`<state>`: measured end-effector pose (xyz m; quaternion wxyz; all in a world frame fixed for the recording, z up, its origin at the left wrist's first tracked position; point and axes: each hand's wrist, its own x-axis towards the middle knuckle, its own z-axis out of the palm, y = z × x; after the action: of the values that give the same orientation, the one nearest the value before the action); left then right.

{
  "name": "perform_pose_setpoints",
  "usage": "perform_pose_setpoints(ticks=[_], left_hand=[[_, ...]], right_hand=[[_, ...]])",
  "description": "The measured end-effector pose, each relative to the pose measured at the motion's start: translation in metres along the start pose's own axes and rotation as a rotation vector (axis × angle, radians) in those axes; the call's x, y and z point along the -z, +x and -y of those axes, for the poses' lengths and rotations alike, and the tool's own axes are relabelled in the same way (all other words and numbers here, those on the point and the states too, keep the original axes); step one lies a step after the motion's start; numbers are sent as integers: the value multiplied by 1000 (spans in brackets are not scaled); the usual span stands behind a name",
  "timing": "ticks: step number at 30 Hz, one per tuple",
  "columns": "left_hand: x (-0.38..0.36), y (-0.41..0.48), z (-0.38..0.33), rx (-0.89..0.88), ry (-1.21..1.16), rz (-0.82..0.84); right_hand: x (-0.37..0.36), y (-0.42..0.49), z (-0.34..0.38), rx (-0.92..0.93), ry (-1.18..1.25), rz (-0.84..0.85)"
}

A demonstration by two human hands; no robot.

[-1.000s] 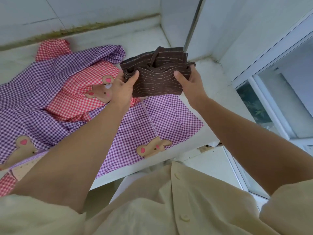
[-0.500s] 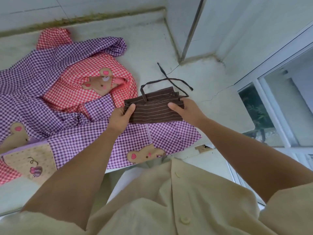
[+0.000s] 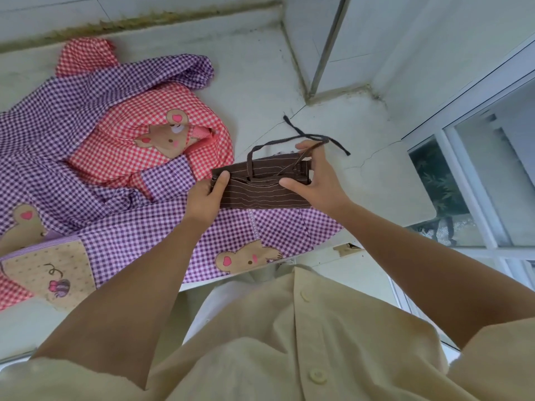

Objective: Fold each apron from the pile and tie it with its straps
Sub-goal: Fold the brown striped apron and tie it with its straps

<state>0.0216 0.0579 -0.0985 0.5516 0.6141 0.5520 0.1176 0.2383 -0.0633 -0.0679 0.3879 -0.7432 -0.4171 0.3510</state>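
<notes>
Brown apron [image 3: 266, 195] between both grips: left hand [image 3: 204, 201] pinches edge, right hand [image 3: 318, 183] pinches strap [image 3: 249, 160].

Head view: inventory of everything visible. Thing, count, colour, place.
brown apron: 1, brown with pale stripes, folded, held at centre
straps: dark brown, trailing from it over the counter; count unclear
purple gingham apron: at least 1, purple-white, spread left and centre
red gingham apron: at least 1, red-white, among the purple, left
bear patches: 3, tan, on the gingham
counter: 1, white, under all
window: 1, white frame, right
shirt: 1, cream, bottom
left hand: grips brown apron's left end
right hand: holds its right end, fingers at a strap
</notes>
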Motion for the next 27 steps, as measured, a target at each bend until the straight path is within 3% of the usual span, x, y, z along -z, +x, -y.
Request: perform_pose_setpoints(ticks=[4,7,10,15,22,27], left_hand=[[-1,2,-17,-140,11,-3],[-4,9,-33,-289,158,29],[-4,18,-45,-326,299,63],[-3,22,-53,-377,584,61],[-16,13,-81,-560,655,310],[-24,8,-94,-626,622,244]], right_hand=[[4,4,-2,-74,-106,-14],[2,-1,1,-112,-189,-122],[2,-9,2,-139,-224,-195],[9,-35,-9,-181,-152,-25],[6,-38,-13,37,-203,-159],[-1,-37,-8,136,-178,-233]])
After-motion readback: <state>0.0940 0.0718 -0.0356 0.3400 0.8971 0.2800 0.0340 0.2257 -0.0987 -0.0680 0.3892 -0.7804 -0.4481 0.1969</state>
